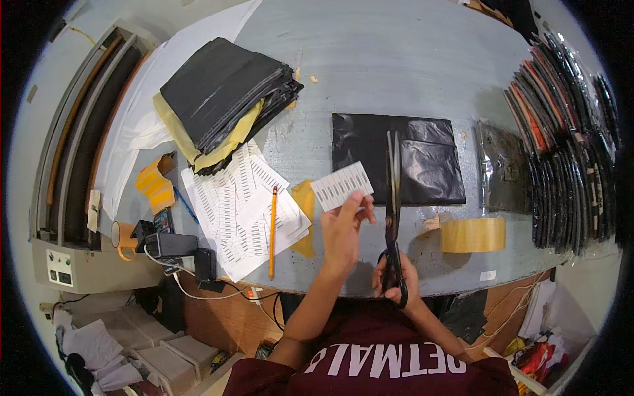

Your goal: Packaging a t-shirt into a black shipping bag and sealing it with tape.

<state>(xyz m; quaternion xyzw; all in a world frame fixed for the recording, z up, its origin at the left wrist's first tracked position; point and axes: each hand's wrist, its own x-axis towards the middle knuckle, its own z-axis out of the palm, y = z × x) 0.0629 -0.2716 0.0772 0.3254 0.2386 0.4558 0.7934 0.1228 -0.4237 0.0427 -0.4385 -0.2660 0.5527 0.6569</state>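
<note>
Head view, centre of frame: one white label sheet (pixel 338 186), presumably light, easily creased, best taken by its edge, pinched in my left hand (pixel 341 231); just right, scissors (pixel 393 219), probably stiff, my right hand (pixel 407 280) closed round the handles (pixel 394 256).

Dark maroon cloth shirt (pixel 366 333): towards six o'clock
White block lettering (pixel 380 363): large, inverted
Maroon sleeves (pixel 261 379): end above forearms (pixel 307 320)
Left hand (pixel 342 237), right hand (pixel 408 280): bare
</note>
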